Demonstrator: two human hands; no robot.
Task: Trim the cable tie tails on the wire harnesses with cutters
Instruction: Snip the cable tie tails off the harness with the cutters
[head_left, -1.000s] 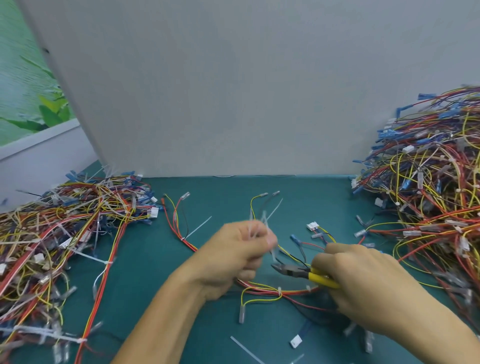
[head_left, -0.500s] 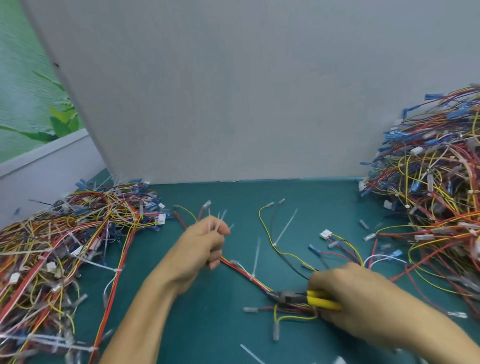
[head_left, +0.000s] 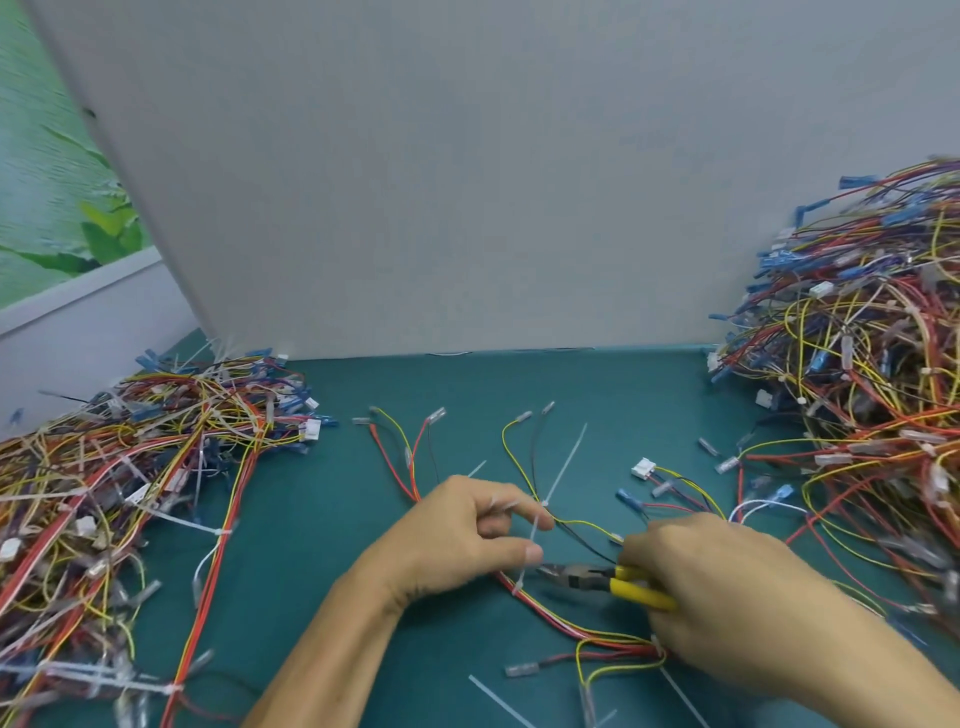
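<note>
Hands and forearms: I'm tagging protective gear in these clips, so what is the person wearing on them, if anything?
Nothing that shows. The left hand and right hand are bare, with no gloves, rings or tape visible. The left forearm and right forearm are bare down to the frame's lower edge: no sleeve, watch or wristband in view.

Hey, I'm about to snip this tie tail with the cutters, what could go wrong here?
1. The cutters in the right hand point at the left hand, whose thumb and finger pinch the cable tie tail; a slip could nick the thumb.
2. The tail's base sits on the red and yellow harness wires; cutting too low might damage their insulation.
</note>
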